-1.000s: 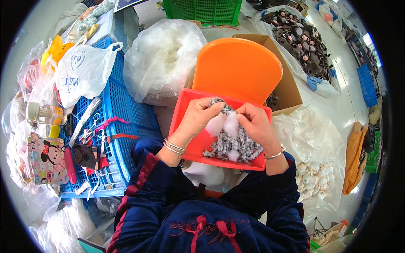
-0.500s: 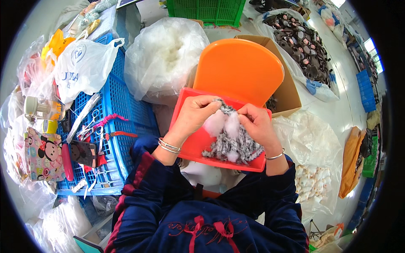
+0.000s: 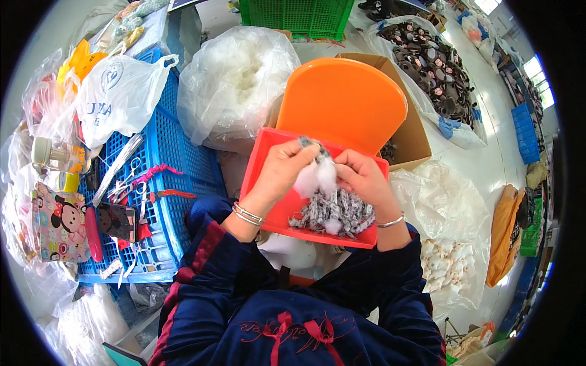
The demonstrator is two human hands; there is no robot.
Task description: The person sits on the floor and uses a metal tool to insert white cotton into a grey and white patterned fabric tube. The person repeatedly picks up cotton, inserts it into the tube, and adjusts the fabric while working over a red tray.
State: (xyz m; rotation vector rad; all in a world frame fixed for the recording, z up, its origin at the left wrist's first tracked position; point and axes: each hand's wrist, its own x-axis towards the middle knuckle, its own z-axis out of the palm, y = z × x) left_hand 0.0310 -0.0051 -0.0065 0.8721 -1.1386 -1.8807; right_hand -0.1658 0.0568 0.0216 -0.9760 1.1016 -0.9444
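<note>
Over the red plastic tray [image 3: 264, 198], my left hand [image 3: 284, 171] pinches a small grey fuzzy fabric piece [image 3: 318, 152] between thumb and fingers. Soft white stuffing [image 3: 317, 177] hangs just below it, between the two hands. On the stuffing's right edge, the thumb and fingers of my right hand [image 3: 364, 175] are pressed together; my fingertips partly hide what they grip. More grey-and-white fuzzy pieces [image 3: 342, 213] lie heaped in the tray underneath, with a small white tuft [image 3: 332, 226] among them.
An orange chair back [image 3: 348, 104] rises behind the tray, beside a cardboard box [image 3: 418, 137]. A clear bag of stuffing [image 3: 244, 79] stands far left. To my left, a blue crate [image 3: 189, 165] carries scissors [image 3: 141, 198], a phone [image 3: 118, 221] and bags. Small white pieces [image 3: 448, 265] lie at right.
My left fingers have shifted slightly left and up with the grey piece. My right fingers have moved left and now meet the stuffing's edge. The view has drifted slightly.
</note>
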